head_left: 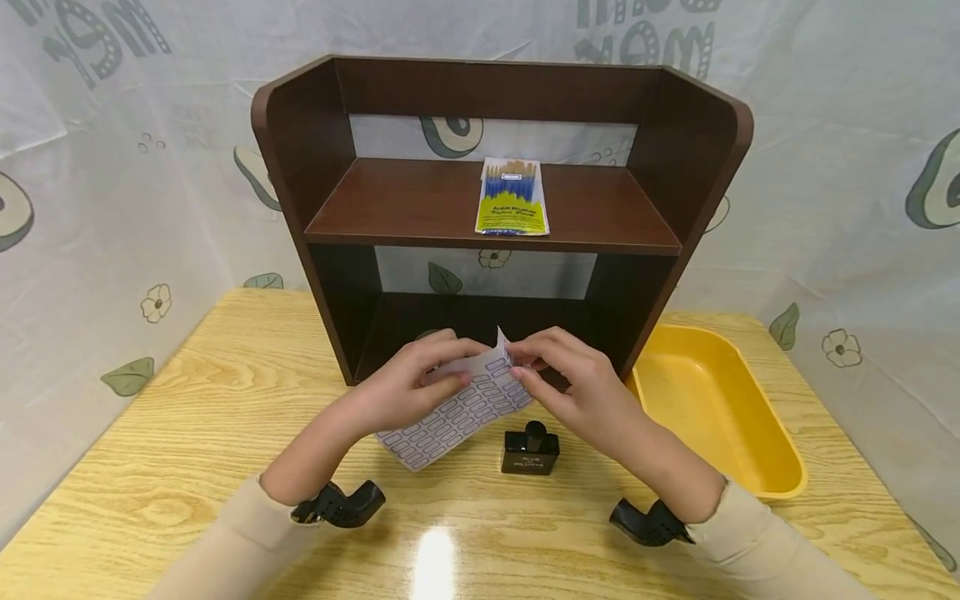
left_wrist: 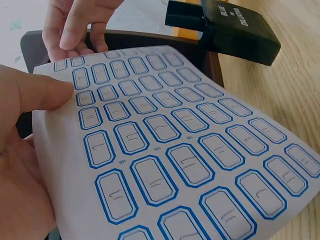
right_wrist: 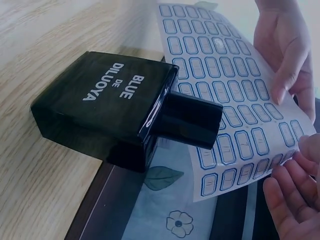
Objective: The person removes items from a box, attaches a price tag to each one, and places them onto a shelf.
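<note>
A white sheet of blue-bordered sticker labels (head_left: 450,421) is held up slantwise above the table, in front of the shelf. My left hand (head_left: 408,385) pinches it along one edge, thumb on the printed face, as the left wrist view shows. At the upper right corner, my right hand (head_left: 581,383) pinches the edge between thumb and fingers, and the sheet curls up there. Whether a single label is lifted there, I cannot tell. A dark bottle (head_left: 529,460) with a black cap and "BLUE DE DILUOYA" lettering stands on the table just below the right hand.
A dark brown two-level shelf (head_left: 412,204) stands at the back of the wooden table (head_left: 187,467). On its upper level lies a pack of artist brushes (head_left: 513,200) bearing a small label. A yellow tray (head_left: 697,400) sits to the right, beside the shelf.
</note>
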The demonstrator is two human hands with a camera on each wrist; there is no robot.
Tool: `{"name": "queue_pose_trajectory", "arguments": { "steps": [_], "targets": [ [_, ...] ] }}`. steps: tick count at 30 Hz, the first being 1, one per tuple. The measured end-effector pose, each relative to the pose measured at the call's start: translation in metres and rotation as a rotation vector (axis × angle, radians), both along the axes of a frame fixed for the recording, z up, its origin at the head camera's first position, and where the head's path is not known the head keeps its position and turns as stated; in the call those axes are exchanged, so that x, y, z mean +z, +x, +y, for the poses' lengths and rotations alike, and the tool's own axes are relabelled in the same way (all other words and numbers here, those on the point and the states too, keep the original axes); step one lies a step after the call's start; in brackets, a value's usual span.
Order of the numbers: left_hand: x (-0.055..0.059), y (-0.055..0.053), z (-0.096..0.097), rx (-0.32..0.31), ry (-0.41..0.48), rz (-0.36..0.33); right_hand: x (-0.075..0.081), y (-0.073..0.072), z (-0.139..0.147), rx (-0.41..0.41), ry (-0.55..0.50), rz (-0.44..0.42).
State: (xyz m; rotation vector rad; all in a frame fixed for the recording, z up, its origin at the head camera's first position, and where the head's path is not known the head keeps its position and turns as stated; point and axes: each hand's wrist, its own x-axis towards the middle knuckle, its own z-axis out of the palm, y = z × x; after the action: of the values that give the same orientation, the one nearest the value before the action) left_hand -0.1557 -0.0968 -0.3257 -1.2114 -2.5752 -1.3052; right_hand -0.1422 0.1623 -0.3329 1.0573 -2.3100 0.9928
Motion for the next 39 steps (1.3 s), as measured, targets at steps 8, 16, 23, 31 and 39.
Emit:
{"name": "queue_pose_trajectory", "arguments": {
  "steps": [8, 16, 23, 31, 39],
  "targets": [
    [0.0000, 0.0055, 0.0041, 0.014, 0.032, 0.016, -0.0025, 0.0008, -0.0062, 0.004, -0.053, 0.029],
    [0.0006, 0.0066, 0.0059, 0.012, 0.048, 0.011, -0.0044, 0.0013, -0.0076, -0.012, -0.115, 0.057],
    [0.0002, 0.0068, 0.0074, 0.033, 0.059, 0.014, -0.0047, 0.0018, -0.0074, -0.023, -0.113, 0.040],
    [0.0002, 0.0086, 0.0082, 0.040, 0.043, 0.006, -0.0069, 0.0013, -0.0072, -0.027, -0.120, 0.051],
    [0.0015, 0.0095, 0.0089, 0.016, 0.047, 0.035, -0.0071, 0.0015, -0.0075, -0.026, -0.116, 0.122]
  ]
}}
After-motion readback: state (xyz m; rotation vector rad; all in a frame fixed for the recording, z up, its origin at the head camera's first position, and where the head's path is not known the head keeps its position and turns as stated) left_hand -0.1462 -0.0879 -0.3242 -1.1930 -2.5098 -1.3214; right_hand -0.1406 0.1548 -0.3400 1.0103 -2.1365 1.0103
